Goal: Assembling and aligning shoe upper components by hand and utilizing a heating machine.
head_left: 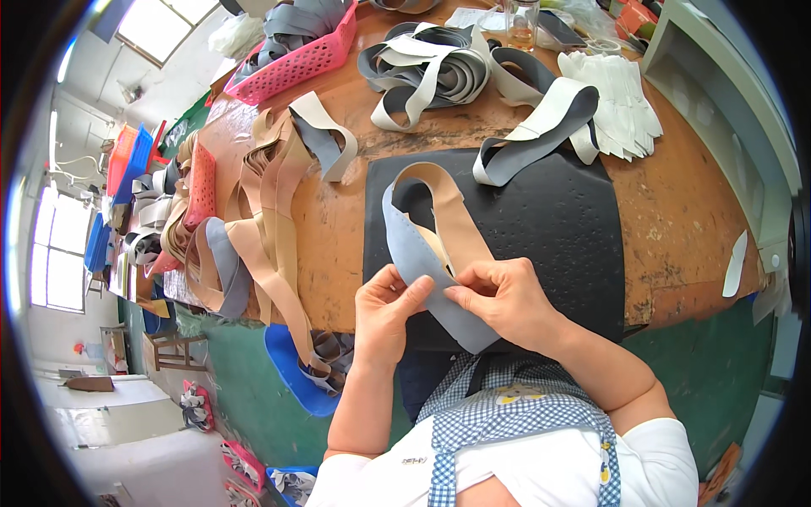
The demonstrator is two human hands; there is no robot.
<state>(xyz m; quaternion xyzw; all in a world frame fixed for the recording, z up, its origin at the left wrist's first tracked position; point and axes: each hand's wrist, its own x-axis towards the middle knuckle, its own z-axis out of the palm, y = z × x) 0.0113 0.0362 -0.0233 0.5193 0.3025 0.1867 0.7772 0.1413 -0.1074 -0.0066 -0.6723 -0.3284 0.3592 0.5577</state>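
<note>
Between my two hands is a curved leather-like strip, light blue-grey on one face and tan on the other, bent into a loop. A row of small marks runs along its blue-grey face. My left hand pinches its near left edge between thumb and fingers. Close beside it, my right hand pinches the strip's right edge, thumb and forefinger pressed together. Beneath the loop lies a black mat with a pitted surface. The strip's lower end points down toward my apron.
Tan strips are heaped at the left. Grey-and-white strips lie coiled at the back, one reaching onto the mat. White pieces are stacked at the back right. A pink basket, a glass and a grey-green frame stand around the wooden table.
</note>
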